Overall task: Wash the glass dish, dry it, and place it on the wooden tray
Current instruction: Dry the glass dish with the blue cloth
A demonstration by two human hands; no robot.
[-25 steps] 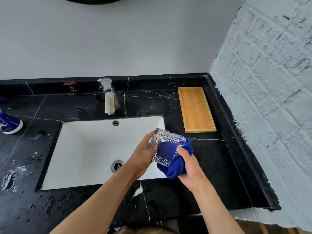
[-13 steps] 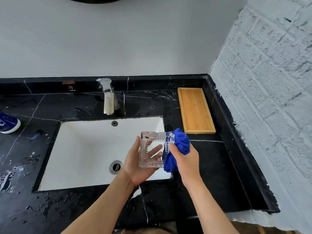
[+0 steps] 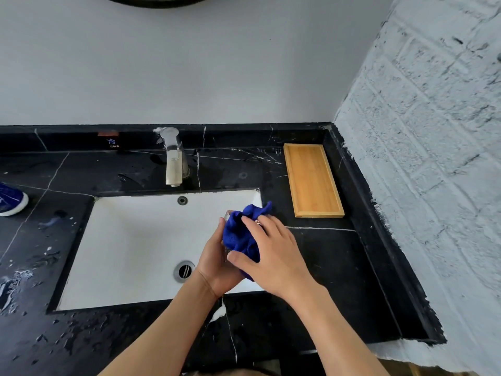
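Note:
Over the right edge of the white sink (image 3: 130,240), my left hand (image 3: 214,263) cups the glass dish (image 3: 228,213) from below. The dish is almost wholly hidden; only a small clear corner shows above the cloth. My right hand (image 3: 273,253) presses a blue cloth (image 3: 241,234) down over the dish, fingers spread across it. The empty wooden tray (image 3: 311,180) lies on the black counter to the back right, apart from my hands.
A metal tap (image 3: 173,158) stands behind the sink, with the drain (image 3: 185,270) just left of my left wrist. The black marble counter (image 3: 339,267) is wet on the left. A blue shoe (image 3: 10,199) sits at the left edge. A white brick wall (image 3: 433,158) borders the right.
The blue cloth has moved from the dish's right side to cover it entirely. My right hand now lies on top of the dish, which was plainly visible before.

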